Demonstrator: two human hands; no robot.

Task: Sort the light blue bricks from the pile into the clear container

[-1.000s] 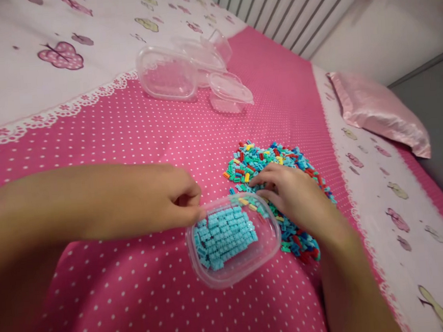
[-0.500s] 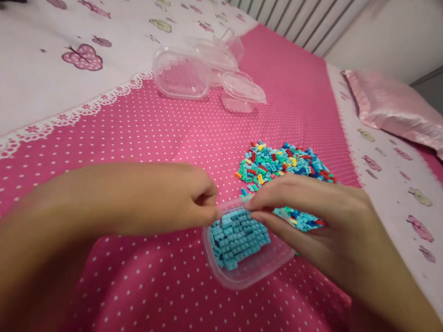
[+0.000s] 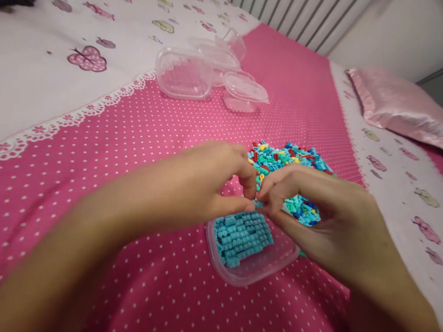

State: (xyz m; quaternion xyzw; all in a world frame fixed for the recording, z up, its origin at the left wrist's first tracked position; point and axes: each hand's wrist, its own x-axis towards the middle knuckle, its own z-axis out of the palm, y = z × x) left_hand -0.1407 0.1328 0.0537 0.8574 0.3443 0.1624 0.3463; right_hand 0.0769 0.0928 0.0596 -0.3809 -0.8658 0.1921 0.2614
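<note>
My left hand (image 3: 223, 184) and my right hand (image 3: 317, 212) meet above a clear plastic container (image 3: 249, 276). Between their fingertips is a small light-blue toy brick (image 3: 258, 203), pinched from both sides and partly hidden by the fingers. Inside the container, light-blue bricks (image 3: 242, 236) lie in tight rows toward the left, with bare plastic along the right and front. Just behind my right hand spreads a loose pile of small bricks (image 3: 282, 156) in blue, green, red and yellow; the hand covers part of it.
Several clear plastic containers and lids (image 3: 183, 74) lie together farther back on the pink dotted bedspread (image 3: 135, 137). A shiny pink pillow (image 3: 409, 110) rests at the right. White slatted rails (image 3: 289, 7) border the far side.
My left hand has moved right, from the container's rear left rim to my right hand's fingertips. A light-blue brick now shows between the two hands.
</note>
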